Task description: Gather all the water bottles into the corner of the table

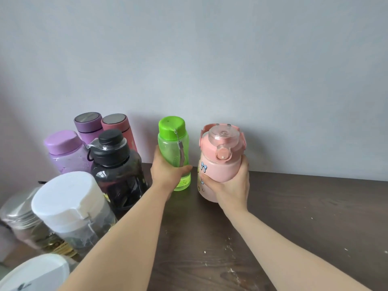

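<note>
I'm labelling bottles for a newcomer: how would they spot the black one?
Look to the table's left corner, where bottles cluster against the wall. The black bottle stands at the cluster's right edge, nearest the left hand: the only dark, smoky one, with a black screw cap.

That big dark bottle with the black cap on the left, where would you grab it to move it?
Probably by the narrow neck under the cap of the black bottle, coming from above and the right. Its body looks too wide for one hand, and other bottles crowd its left and back, such as the lilac bottle. The right side is open, toward the green bottle in the left hand.
</note>
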